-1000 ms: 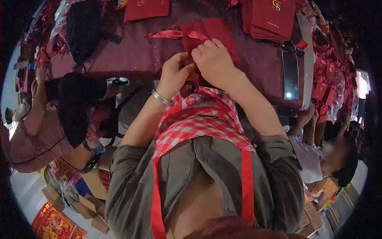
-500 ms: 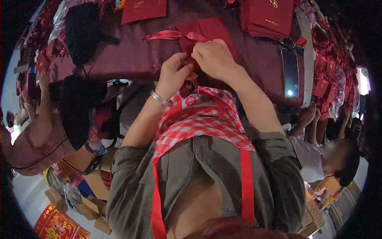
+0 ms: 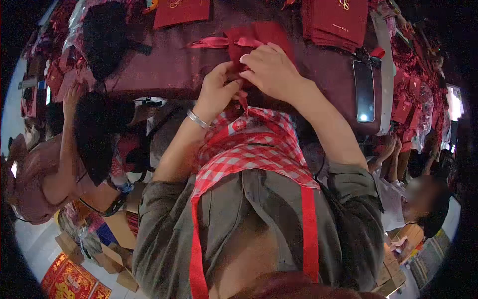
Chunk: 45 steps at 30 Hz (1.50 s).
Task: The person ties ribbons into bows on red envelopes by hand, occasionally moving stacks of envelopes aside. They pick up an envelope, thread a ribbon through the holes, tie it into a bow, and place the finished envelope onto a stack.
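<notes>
Red pouch [image 3: 259, 40] on maroon table [image 3: 164, 70], both hands on it at the near edge.
Tablecloth is smooth dark maroon fabric; stack of flat red envelopes [image 3: 336, 22] with gold print sits far right, glossy black phone [image 3: 364, 92] just beside the table's right edge. Pouch is soft satin-like cloth, shiny ribbon [image 3: 211, 43] trailing left. Right hand [image 3: 271, 72] lies over the pouch, fingers curled, pinching fabric; left hand [image 3: 219, 92], metal bangle [image 3: 197, 119] on wrist, pinches the same spot.
</notes>
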Tool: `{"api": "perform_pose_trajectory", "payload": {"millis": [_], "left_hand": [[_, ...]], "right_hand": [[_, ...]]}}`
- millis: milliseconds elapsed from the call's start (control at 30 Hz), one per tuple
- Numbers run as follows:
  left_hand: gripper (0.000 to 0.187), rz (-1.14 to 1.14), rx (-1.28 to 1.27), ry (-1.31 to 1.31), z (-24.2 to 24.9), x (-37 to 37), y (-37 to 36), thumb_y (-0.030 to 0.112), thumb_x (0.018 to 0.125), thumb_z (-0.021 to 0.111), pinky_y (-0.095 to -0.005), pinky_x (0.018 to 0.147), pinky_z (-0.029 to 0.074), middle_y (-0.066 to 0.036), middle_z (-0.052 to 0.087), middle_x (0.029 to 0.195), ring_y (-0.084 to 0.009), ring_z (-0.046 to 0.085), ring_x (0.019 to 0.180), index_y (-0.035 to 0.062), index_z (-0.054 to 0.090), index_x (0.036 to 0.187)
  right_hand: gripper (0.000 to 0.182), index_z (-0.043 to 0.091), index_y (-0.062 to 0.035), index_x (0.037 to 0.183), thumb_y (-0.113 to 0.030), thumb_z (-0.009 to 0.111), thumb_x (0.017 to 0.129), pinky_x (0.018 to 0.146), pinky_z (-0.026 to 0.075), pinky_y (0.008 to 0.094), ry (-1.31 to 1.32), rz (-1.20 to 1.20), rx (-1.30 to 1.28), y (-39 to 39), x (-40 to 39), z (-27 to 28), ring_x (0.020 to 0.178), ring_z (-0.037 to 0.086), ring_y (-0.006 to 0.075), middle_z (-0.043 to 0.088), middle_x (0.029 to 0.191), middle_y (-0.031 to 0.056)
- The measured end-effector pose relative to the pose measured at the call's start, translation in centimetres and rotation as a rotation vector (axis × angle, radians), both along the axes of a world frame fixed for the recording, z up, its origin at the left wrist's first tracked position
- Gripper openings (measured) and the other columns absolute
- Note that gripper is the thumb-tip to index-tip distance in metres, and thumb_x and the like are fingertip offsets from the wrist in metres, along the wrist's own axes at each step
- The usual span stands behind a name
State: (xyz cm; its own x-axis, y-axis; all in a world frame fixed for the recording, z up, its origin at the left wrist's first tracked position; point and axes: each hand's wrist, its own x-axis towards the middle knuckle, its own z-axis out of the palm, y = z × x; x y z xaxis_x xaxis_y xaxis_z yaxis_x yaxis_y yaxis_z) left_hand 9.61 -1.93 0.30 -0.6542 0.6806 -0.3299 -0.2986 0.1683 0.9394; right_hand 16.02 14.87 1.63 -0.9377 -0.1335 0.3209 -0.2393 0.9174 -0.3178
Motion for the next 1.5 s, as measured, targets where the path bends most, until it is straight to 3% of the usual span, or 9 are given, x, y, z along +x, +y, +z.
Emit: {"api": "perform_pose_trajectory", "payload": {"millis": [333,400,533,600,800,900,1033,1200,1500], "left_hand": [[0.035,-0.270,-0.178,0.239,0.7,-3.7,-0.7,-0.001,0.083,0.054,-0.0258,0.061,0.048,-0.009,0.062,0.094,-0.0162,0.061,0.070,-0.0030,0.052,0.117],[0.028,-0.248,-0.033,0.848,-0.7,-4.3,-0.3,0.002,0.081,0.059,-0.0283,0.066,0.048,-0.011,0.061,0.090,-0.0216,0.060,0.073,-0.0011,0.060,0.108],[0.025,-0.238,-0.153,0.772,-0.5,-4.4,0.3,0.007,0.077,0.063,-0.0330,0.070,0.049,-0.015,0.060,0.090,-0.0288,0.060,0.081,0.0011,0.063,0.102],[0.024,-0.250,-0.188,1.070,-0.8,-4.5,0.6,0.011,0.074,0.065,-0.0376,0.070,0.048,-0.016,0.060,0.090,-0.0321,0.060,0.082,0.0020,0.063,0.097],[0.018,-0.242,-0.257,0.957,-0.5,-4.5,0.8,0.012,0.071,0.065,-0.0416,0.068,0.047,-0.015,0.059,0.082,-0.0344,0.059,0.078,0.0033,0.063,0.086],[0.017,-0.272,-0.302,0.901,0.6,-4.4,0.6,0.012,0.071,0.065,-0.0413,0.068,0.047,-0.015,0.059,0.080,-0.0344,0.059,0.077,0.0028,0.063,0.085],[0.016,-0.302,-0.260,0.943,0.5,-4.9,0.7,0.012,0.071,0.065,-0.0413,0.068,0.047,-0.015,0.058,0.079,-0.0338,0.059,0.076,0.0021,0.062,0.082],[0.012,-0.304,-0.258,1.060,0.9,-5.3,0.7,0.011,0.071,0.063,-0.0418,0.069,0.047,-0.015,0.058,0.077,-0.0333,0.059,0.076,0.0017,0.062,0.080],[0.011,-0.347,-0.425,1.221,2.9,-6.2,-0.4,0.017,0.073,0.065,-0.0412,0.066,0.048,-0.011,0.059,0.080,-0.0316,0.059,0.076,0.0067,0.064,0.078]], "right_hand": [[0.015,0.060,-0.0071,0.095,-0.015,0.059,0.082,0.096,0.037,0.0474,0.006,0.048,0.040,1.2,0.6,-0.3,0.098,0.054,0.0253,0.059,0.091,0.0067],[0.014,0.060,-0.0083,0.094,-0.013,0.058,0.080,0.099,0.034,0.0497,0.019,0.031,0.146,0.7,0.3,-0.7,0.099,0.054,0.0236,0.059,0.090,0.0053],[0.016,0.060,-0.0097,0.094,-0.013,0.058,0.078,0.100,0.031,0.0524,0.019,-0.041,0.178,0.1,0.1,-1.6,0.100,0.053,0.0221,0.059,0.090,0.0040],[0.018,0.061,-0.0109,0.094,-0.013,0.057,0.077,0.100,0.029,0.0545,0.022,-0.080,0.214,0.0,0.2,-1.9,0.100,0.053,0.0217,0.059,0.090,0.0026],[0.020,0.062,-0.0110,0.098,-0.013,0.061,0.079,0.101,0.028,0.0546,0.279,-0.044,0.048,1.3,0.9,0.4,0.106,0.052,0.0210,0.059,0.093,0.0037],[0.021,0.060,-0.0062,0.104,-0.007,0.058,0.083,0.094,0.041,0.0407,0.393,-0.205,-0.237,5.2,1.3,0.0,0.101,0.056,0.0287,0.060,0.103,0.0106],[0.032,0.047,0.0000,0.117,-0.008,0.053,0.087,0.086,0.047,0.0429,0.155,-0.278,-0.328,6.0,3.3,-1.7,0.103,0.056,0.0366,0.058,0.114,0.0165],[0.050,0.038,0.0010,0.127,-0.013,0.057,0.083,0.086,0.047,0.0433,0.033,-0.318,-0.247,4.0,3.5,-2.7,0.103,0.055,0.0381,0.056,0.113,0.0231],[0.042,0.045,-0.0013,0.124,-0.012,0.057,0.084,0.094,0.042,0.0432,0.044,-0.331,-0.138,3.5,3.3,-3.2,0.110,0.052,0.0382,0.054,0.118,0.0220]]}}
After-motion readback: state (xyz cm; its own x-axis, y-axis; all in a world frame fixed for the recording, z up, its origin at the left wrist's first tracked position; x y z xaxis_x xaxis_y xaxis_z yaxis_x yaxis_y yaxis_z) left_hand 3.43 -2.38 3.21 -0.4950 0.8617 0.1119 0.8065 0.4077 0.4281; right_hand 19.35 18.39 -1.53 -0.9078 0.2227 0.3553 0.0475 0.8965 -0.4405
